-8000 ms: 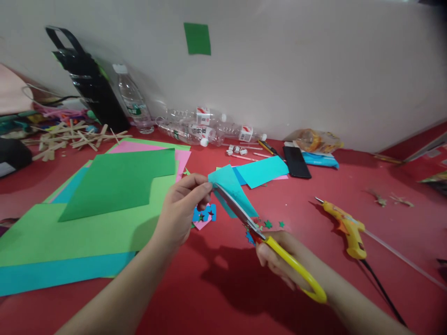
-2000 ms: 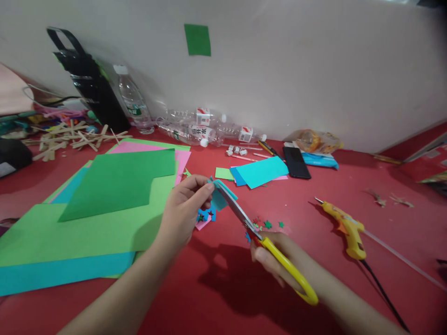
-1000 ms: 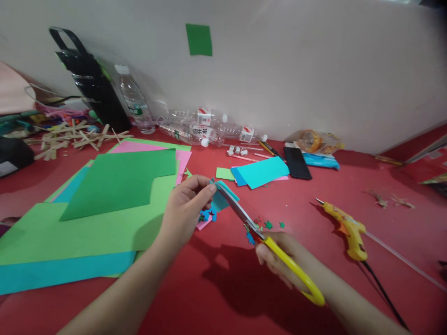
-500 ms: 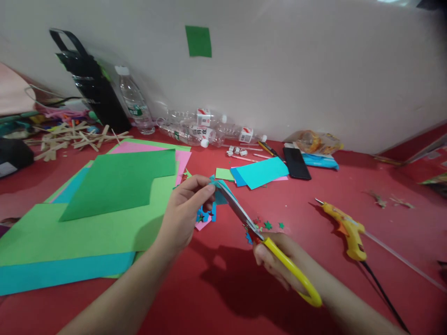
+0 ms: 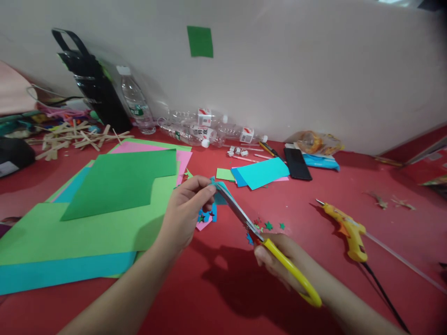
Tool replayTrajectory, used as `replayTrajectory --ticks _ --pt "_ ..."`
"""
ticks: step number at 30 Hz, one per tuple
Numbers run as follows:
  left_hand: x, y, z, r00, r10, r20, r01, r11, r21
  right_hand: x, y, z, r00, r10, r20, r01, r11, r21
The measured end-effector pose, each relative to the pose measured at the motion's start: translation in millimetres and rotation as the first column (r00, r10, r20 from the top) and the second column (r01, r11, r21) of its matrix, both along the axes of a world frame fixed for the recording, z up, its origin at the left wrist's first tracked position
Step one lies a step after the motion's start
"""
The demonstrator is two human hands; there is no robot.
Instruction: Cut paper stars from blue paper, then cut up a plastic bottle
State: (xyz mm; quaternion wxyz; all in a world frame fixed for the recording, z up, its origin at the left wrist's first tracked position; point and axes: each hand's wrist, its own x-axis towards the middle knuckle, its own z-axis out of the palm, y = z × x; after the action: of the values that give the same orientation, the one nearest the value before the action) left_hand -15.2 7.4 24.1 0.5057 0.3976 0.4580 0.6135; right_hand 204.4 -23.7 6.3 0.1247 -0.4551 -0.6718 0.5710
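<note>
My left hand (image 5: 190,211) pinches a small piece of blue paper (image 5: 220,197) between thumb and fingers. Yellow-handled scissors (image 5: 293,270) are gripped in my right hand (image 5: 279,260), their blades reaching up and left to the paper beside my left fingertips. Whether the blades are fully closed there I cannot tell. Under the hands lie blue scraps with star-shaped cut-outs (image 5: 211,214). Several small paper stars, among them a green star (image 5: 268,226), are scattered on the red table (image 5: 216,307) near the blades.
Large coloured sheets (image 5: 104,232) cover the left side. A yellow glue gun (image 5: 345,228) with its cord lies at right. Behind are a black phone (image 5: 298,163), cut paper strips (image 5: 265,172), plastic bottles (image 5: 188,132), a black flask (image 5: 101,88) and wooden sticks (image 5: 70,139).
Almost nothing differs. The view has shifted very slightly; both hands keep their hold on the paper and the scissors.
</note>
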Motion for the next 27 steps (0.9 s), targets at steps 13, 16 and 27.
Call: replayTrajectory --ticks 13,16,27 --pt "1.2 -0.1 0.5 1.0 -0.022 0.003 0.022 1.0 -0.021 0.0 -1.7 2.8 0.997 0.01 -0.075 -0.017 0.995 -0.101" --pt "1.6 -0.2 0.8 0.999 -0.048 0.006 0.048 0.999 -0.025 -0.6 -1.3 5.4 0.996 0.003 -0.086 -0.01 0.996 -0.088" --pt "2.0 -0.4 0.8 1.0 -0.026 -0.011 0.025 0.999 -0.029 -3.3 -1.8 6.0 0.996 -0.019 -0.087 0.011 0.995 -0.096"
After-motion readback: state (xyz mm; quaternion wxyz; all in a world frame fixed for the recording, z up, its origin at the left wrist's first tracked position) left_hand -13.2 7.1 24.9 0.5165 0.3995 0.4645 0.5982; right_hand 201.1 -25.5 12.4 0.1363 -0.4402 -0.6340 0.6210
